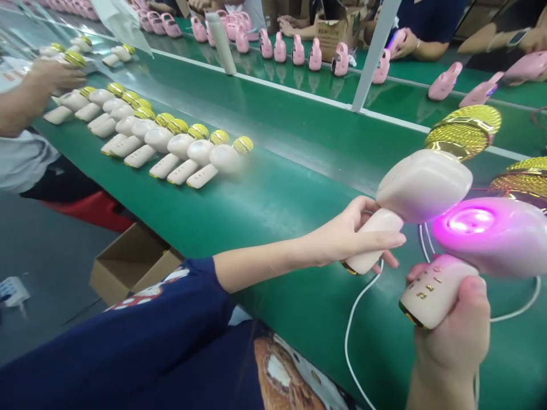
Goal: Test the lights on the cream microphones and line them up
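Observation:
My left hand (pixel 356 233) is closed round the handle of a cream toy microphone (pixel 423 182) with a gold mesh head, held over the green conveyor belt (pixel 273 193). Beside it, my right hand (pixel 457 330) grips the handle of a second cream microphone (pixel 491 233) whose body glows pink. A white cable (pixel 352 319) runs from the base of the microphones across the belt.
Rows of cream and gold microphones (pixel 171 142) lie on the belt to the left, where another person's hand (pixel 51 74) reaches. Pink units (pixel 299 51) line the far lane, with other workers behind. A grey post (pixel 371 57) stands mid-belt. An open cardboard box (pixel 132 262) sits on the floor.

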`<state>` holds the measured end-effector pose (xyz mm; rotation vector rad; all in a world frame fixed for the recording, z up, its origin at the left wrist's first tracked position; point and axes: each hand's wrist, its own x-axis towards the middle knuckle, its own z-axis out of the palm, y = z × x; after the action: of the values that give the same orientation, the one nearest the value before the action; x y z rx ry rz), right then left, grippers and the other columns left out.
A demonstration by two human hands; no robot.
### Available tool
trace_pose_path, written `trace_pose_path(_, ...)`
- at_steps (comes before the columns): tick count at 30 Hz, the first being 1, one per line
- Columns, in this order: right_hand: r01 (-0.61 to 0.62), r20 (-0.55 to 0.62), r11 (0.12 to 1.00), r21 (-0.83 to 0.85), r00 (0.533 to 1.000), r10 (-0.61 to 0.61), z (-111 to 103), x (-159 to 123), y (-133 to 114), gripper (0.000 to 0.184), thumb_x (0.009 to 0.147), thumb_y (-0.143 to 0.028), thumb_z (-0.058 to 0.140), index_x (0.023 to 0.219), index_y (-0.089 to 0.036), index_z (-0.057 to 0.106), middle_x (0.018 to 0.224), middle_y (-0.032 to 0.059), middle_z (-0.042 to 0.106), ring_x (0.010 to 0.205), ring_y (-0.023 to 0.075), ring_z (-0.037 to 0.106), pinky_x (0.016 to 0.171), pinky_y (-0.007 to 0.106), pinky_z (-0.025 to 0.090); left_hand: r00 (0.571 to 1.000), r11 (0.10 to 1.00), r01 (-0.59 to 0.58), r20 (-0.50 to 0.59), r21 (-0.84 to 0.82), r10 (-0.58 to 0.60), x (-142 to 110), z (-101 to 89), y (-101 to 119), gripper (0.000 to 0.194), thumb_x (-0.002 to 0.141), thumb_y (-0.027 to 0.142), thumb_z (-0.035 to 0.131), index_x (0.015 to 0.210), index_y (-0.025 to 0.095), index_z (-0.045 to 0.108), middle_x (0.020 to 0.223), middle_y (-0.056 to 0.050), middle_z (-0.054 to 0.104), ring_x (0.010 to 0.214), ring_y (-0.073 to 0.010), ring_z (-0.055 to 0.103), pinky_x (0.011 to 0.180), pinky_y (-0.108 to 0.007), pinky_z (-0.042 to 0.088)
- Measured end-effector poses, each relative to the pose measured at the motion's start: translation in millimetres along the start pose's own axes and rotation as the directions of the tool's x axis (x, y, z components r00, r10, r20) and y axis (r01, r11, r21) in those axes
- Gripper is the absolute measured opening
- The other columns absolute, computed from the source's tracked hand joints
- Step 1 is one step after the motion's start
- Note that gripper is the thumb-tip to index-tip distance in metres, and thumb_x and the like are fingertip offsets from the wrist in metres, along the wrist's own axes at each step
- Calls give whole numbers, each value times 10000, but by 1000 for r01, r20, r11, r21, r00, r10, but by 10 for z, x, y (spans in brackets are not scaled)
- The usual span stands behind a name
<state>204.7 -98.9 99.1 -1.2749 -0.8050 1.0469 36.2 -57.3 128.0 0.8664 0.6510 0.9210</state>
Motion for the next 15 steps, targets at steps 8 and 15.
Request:
trace_pose_path(8,-62,110,997,46,992,56,-53,-26,10,759,676,-894,330,925,-215,562,683,-2,547,547,173,542,403,282,435,1000,1000,12,-3,1,-12,34,7,-185,528,812,697,471,995,219,341,674,50,565,475,-98,575,417,-184,417)
trace_pose_path(15,-67,210,991,113,977,43,-111,-66,22,649,752,-811,399,903,-208,587,635,17,591,519,180,548,382,283,422,995,983,-13,93,-182,30,61,-2,-212,463,835,620,506,1002,227,330,789,15,605,513,-125,612,418,-214,440)
